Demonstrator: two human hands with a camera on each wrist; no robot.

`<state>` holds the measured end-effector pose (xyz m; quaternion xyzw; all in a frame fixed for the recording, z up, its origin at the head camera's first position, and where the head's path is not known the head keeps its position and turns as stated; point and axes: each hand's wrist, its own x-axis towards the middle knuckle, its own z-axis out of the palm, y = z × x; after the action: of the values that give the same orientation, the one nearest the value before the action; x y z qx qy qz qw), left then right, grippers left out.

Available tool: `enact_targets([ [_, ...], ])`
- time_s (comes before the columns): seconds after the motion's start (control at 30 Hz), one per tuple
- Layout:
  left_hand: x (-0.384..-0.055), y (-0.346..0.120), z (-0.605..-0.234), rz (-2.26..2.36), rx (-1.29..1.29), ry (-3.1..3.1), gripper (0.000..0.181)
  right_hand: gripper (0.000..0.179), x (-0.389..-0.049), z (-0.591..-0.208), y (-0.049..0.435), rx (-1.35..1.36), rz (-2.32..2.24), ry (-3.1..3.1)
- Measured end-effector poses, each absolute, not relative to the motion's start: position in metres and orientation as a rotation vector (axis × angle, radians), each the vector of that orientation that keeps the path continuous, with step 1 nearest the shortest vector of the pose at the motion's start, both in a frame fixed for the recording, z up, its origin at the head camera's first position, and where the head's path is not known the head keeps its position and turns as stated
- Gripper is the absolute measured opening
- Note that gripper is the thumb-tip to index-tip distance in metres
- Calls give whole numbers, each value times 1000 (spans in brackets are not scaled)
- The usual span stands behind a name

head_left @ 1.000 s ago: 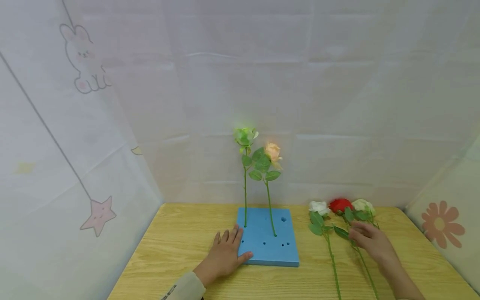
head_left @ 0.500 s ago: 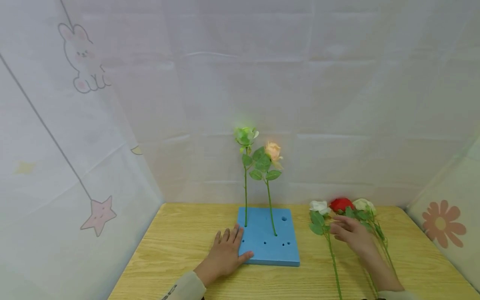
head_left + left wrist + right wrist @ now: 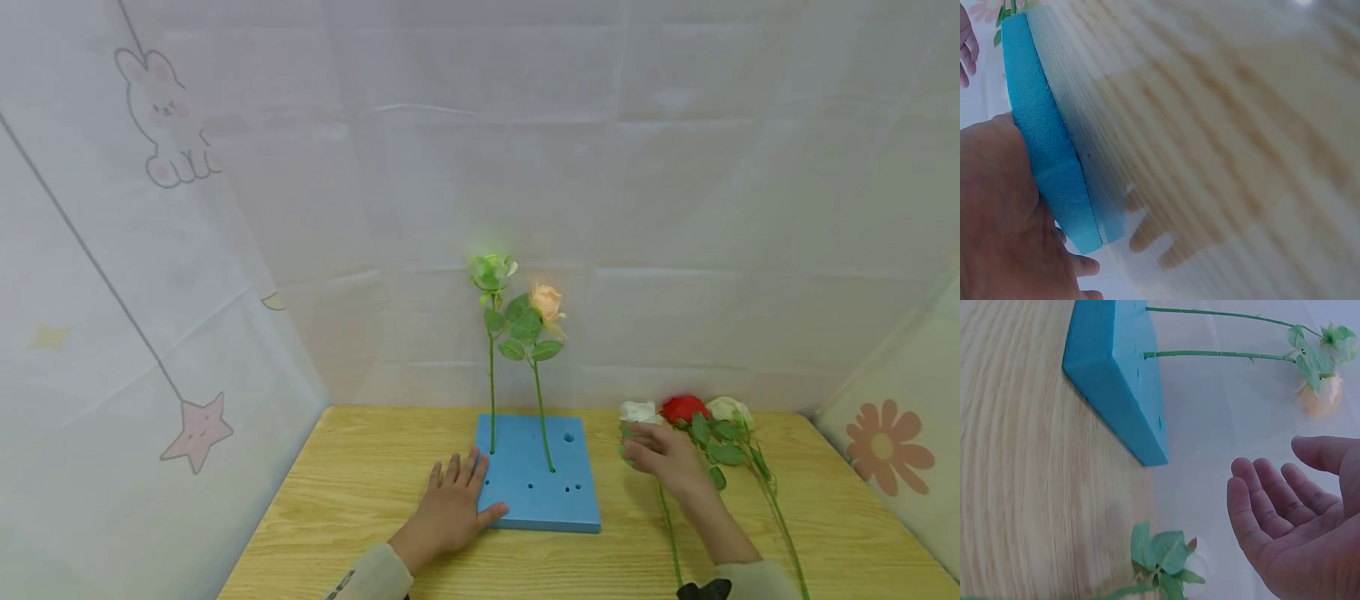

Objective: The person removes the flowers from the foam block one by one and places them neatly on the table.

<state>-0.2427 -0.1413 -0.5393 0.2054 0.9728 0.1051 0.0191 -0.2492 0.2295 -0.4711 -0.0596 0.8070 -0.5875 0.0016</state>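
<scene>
Head view, left hand (image 3: 448, 514) touching blue block (image 3: 537, 507), right hand (image 3: 669, 463) near white rose (image 3: 640, 412) (all fingers relaxed)

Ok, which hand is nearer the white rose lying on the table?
The right. The right hand hovers empty beside the white rose, covering part of its leaves in the head view; the left hand is farther off, at the left edge of the blue block.

A drawn rabbit (image 3: 167, 125) and pink star (image 3: 198, 432) decorate pale sheeting (image 3: 75, 400) left of a wooden table (image 3: 360, 467); a printed flower (image 3: 890, 446) marks the right.
</scene>
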Motion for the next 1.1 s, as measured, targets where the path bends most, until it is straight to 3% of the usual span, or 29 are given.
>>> enact_targets([
  [1.1,-240,-138,-534,285,605,3017,89,53,-275,-469,182,-209,-1945,2390],
])
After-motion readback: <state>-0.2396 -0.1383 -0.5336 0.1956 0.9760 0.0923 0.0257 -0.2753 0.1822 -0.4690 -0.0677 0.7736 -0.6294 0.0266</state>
